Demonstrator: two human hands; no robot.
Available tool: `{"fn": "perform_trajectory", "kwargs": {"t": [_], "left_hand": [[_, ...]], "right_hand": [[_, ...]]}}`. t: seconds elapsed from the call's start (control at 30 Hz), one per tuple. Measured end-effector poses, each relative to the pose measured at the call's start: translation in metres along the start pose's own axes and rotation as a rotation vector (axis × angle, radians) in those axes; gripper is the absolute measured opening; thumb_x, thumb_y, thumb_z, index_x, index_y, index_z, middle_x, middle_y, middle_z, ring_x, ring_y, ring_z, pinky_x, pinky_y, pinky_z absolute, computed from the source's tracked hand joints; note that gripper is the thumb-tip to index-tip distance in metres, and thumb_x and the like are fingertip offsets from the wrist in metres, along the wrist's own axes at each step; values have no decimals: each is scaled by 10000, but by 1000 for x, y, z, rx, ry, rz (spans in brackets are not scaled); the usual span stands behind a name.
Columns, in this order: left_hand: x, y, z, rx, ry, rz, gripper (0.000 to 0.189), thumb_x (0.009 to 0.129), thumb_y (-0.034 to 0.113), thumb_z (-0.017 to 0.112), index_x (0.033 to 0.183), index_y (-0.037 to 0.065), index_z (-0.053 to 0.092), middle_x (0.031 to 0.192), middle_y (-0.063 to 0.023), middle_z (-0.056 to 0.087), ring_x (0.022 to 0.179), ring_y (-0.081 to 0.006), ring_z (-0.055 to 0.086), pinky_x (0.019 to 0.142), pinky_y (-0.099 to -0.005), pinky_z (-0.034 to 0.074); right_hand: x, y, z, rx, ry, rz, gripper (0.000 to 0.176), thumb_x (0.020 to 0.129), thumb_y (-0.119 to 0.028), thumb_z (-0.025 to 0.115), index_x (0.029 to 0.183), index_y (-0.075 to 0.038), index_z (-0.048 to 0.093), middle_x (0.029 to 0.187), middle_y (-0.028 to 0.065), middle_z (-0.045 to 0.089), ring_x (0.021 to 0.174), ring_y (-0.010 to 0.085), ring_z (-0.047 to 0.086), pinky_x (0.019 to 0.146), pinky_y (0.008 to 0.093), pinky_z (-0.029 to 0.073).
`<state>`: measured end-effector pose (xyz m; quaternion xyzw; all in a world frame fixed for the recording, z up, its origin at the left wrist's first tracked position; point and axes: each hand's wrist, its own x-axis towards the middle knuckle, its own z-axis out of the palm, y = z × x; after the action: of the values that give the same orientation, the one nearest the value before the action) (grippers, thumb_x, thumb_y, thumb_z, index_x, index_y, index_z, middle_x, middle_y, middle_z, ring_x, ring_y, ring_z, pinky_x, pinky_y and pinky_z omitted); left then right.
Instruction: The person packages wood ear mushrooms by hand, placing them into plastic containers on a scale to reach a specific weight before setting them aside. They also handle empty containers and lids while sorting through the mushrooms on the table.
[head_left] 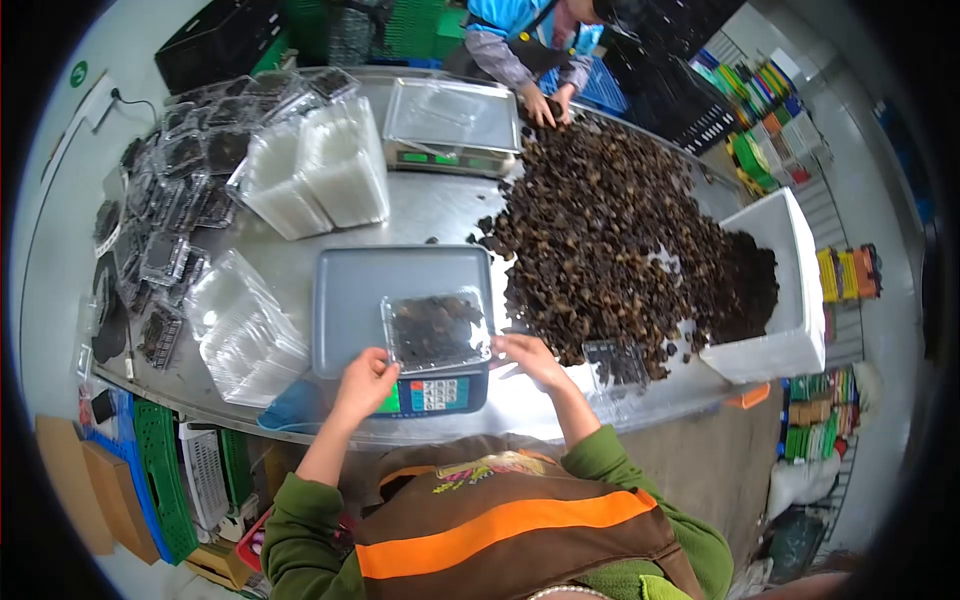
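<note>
A clear plastic container (437, 332) with dark brown, mushroom-like pieces in it is on the grey platform of a scale (350, 290). At its near left corner, my left hand (368, 384) is closed with thumb and fingers on the rim. My right hand (530, 358) reaches in from the other side, its fingertips pinched at the container's right edge. Below the platform, the scale's keypad (440, 393) and part of a lit green display show. A large heap of the dark pieces (600, 230) spreads to the right of the scale.
Stacked clear trays (340, 170) and more nested trays (245, 330) stand left. Filled containers (180, 200) pile up behind them. A second scale (450, 120) is at the back. A white foam box (800, 270) lies tipped at right. Across the table, a co-worker's hands (550, 105) touch the heap.
</note>
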<state>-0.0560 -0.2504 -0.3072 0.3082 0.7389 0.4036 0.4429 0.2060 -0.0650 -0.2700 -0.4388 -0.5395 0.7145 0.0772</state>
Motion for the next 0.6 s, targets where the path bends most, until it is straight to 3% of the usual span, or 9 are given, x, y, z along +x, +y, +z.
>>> {"fn": "perform_trajectory", "kwargs": {"t": [0.1, 0.17, 0.23, 0.3, 0.37, 0.4, 0.47, 0.53, 0.6], "left_hand": [[-5, 22, -3, -128, -145, -180, 365, 911, 219, 613, 1131, -56, 519, 823, -104, 657, 590, -155, 632, 515, -287, 499], [-4, 22, -1, -177, -185, -194, 296, 948, 209, 551, 1108, -38, 515, 853, -113, 653, 617, -167, 642, 508, -285, 504], [-1, 16, 3, -384, -222, -283, 204, 973, 213, 514, 1043, 22, 520, 851, -117, 638, 648, -196, 659, 501, -288, 487], [-1, 7, 4, -450, -238, -250, 153, 984, 195, 484, 1014, 47, 510, 876, -137, 635, 713, -233, 680, 546, -306, 521], [-2, 9, 5, -704, -97, -148, 128, 985, 180, 477, 1022, 60, 495, 876, -145, 631, 783, -270, 690, 595, -330, 552], [0, 5, -1, -796, -92, -49, 125, 988, 183, 473, 1048, 73, 474, 929, -173, 627, 835, -304, 689, 645, -361, 576], [-3, 24, -29, -910, 40, 11, 118, 970, 144, 497, 1032, 49, 464, 904, -139, 619, 832, -309, 690, 685, -382, 581], [9, 8, -71, -647, 136, 264, 213, 893, 152, 600, 1061, 52, 516, 924, -112, 596, 871, -248, 651, 787, -361, 547], [11, 30, -132, 411, 354, 392, 330, 934, 226, 530, 1158, -12, 579, 1010, -128, 599, 1093, -265, 558, 1018, -418, 390]], "right_hand": [[2, 2, 6, -99, -69, 6, 317, 914, -160, 609, 1124, 74, 564, 941, 122, 662, 843, 187, 677, 683, 316, 591], [5, -1, 14, -104, -7, 38, 290, 898, -177, 618, 1054, 66, 591, 929, 133, 669, 801, 202, 683, 688, 326, 579], [12, -1, 20, -158, 16, 28, 264, 898, -178, 614, 1022, 55, 594, 900, 123, 667, 766, 191, 676, 673, 316, 574], [15, 3, 26, -210, 51, 24, 240, 898, -178, 609, 990, 43, 597, 872, 114, 664, 732, 179, 669, 659, 306, 569], [21, -2, 38, -87, 86, -17, 213, 914, -145, 593, 1029, 33, 578, 845, 104, 661, 740, 148, 666, 602, 270, 564], [19, -2, 42, -9, 46, -59, 236, 925, -166, 611, 1060, 24, 578, 856, 105, 665, 734, 140, 658, 615, 260, 555], [8, -8, 51, 44, -62, -156, 382, 935, -213, 637, 1219, 10, 513, 861, 94, 669, 721, 139, 646, 648, 272, 545], [-11, -10, 36, -225, -59, -291, 458, 929, -224, 635, 1290, 2, 465, 822, 78, 670, 749, 127, 643, 637, 282, 517], [-32, 18, 10, -574, 250, -375, 424, 870, -244, 675, 1215, -26, 558, 840, 102, 683, 759, 239, 673, 720, 352, 523]]}}
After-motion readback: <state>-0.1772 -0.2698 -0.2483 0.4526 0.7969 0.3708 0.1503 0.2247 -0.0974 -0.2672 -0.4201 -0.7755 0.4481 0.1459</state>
